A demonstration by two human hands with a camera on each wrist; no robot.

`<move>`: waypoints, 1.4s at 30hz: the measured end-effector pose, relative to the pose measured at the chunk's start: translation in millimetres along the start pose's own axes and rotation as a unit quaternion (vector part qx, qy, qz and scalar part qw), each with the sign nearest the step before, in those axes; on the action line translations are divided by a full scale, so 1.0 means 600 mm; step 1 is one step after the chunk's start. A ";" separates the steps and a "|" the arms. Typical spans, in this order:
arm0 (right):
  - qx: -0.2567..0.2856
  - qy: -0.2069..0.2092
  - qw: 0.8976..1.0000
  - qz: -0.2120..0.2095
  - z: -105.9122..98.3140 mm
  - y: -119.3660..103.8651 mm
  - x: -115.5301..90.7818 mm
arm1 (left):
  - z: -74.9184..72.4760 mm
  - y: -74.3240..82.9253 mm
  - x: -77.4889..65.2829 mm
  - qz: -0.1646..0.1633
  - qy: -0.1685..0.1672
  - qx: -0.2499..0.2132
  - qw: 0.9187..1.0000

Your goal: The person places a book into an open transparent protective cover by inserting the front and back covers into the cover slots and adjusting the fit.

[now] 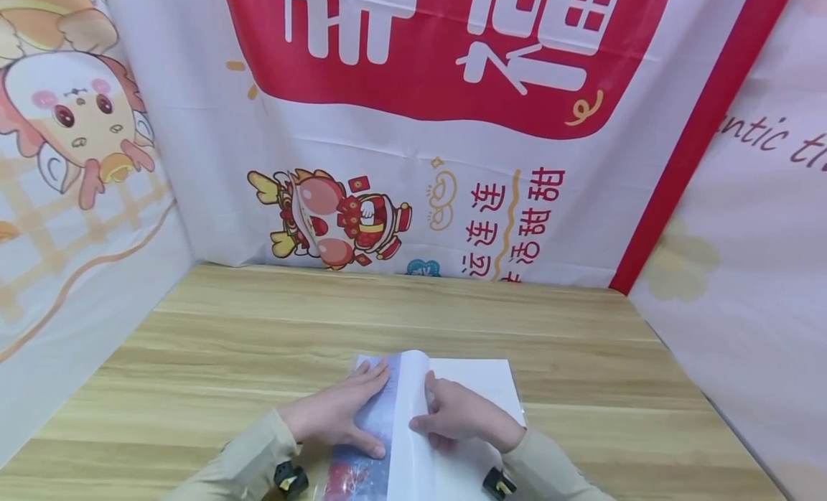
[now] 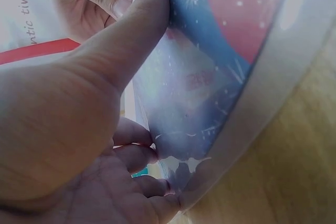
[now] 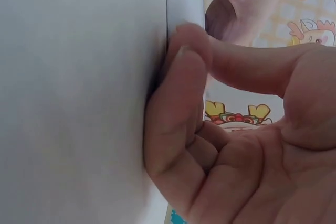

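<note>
A thin book or booklet with a printed blue cover (image 1: 376,418) and a red patch lies near the table's front edge. Clear plastic film (image 2: 310,40) extends past the cover's edge. My left hand (image 1: 339,413) rests on the blue side with fingers spread and thumb apart. Along the middle a white sheet (image 1: 413,404) bends up in a curl. My right hand (image 1: 464,413) pinches that sheet's edge between thumb and curled fingers; up close in the right wrist view, the fingertips (image 3: 184,72) meet at the sheet. A flat white page (image 1: 481,375) lies under the right hand.
The wood-grain table (image 1: 258,321) stretches around the booklet. A printed cloth (image 1: 362,135) with red and white patterns hangs behind it, with more printed cloth at the left (image 1: 84,221) and right (image 1: 723,221). Each wrist carries a small black device (image 1: 291,479).
</note>
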State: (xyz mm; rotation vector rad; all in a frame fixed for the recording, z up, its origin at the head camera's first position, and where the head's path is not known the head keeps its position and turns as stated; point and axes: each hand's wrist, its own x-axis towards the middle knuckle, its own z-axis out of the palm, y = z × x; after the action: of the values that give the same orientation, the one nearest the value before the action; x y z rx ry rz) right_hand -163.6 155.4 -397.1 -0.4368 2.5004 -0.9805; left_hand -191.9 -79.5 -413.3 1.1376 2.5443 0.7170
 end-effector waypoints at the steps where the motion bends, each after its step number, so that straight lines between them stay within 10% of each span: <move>1: -0.001 0.004 1.000 0.003 0.001 -0.001 0.000 | 0.000 0.000 -0.001 0.000 0.001 0.000 1.000; 42: -0.027 -0.006 1.000 -0.014 -0.006 -0.004 0.000 | -0.001 -0.003 -0.001 -0.006 -0.008 0.009 1.000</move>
State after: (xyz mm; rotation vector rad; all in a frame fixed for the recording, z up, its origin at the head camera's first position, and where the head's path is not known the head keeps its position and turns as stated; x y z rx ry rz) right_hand -165.2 155.9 -393.0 -0.4930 2.5209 -0.9199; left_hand -192.9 -81.2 -413.9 1.1275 2.5466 0.6804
